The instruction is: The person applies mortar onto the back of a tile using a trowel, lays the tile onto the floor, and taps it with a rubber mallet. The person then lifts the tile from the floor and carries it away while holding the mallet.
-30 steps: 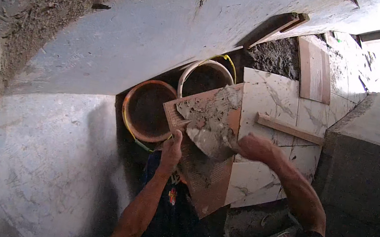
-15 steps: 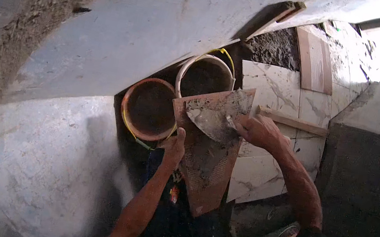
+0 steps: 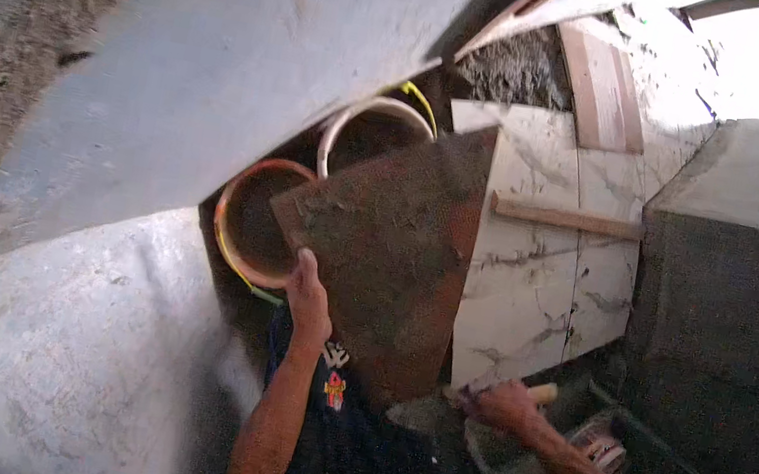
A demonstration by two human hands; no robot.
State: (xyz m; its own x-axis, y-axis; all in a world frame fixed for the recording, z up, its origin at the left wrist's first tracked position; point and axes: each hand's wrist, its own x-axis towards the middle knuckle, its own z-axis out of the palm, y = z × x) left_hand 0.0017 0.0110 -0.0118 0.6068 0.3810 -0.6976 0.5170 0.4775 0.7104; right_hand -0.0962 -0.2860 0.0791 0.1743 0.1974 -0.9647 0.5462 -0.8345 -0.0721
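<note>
My left hand (image 3: 311, 304) grips the left edge of a reddish-brown tile (image 3: 386, 259), its thumb lying along the edge. The tile is tilted, with grey-brown mortar smeared over the face I see. My right hand (image 3: 502, 404) is closed round the pale wooden handle of a trowel (image 3: 543, 394). The trowel's grey blade (image 3: 421, 413) is by the tile's near corner, partly hidden and blurred; whether it touches the tile I cannot tell. Behind the tile's left part stand an orange-rimmed bucket (image 3: 230, 233) and a white-rimmed bucket (image 3: 329, 139), both partly covered by it.
White marble-patterned floor tiles (image 3: 514, 307) lie to the right, with a wooden batten (image 3: 566, 216) across them. Farther off are a brown-and-white board (image 3: 603, 94) and rough wet mortar (image 3: 521, 69). A pale wall (image 3: 228, 58) rises on the left; a grey block (image 3: 736, 290) stands right.
The trowel has moved from the upper middle of the tile down to its near corner with my right hand. Mortar on the tile looks more spread. The whole view has shifted slightly.
</note>
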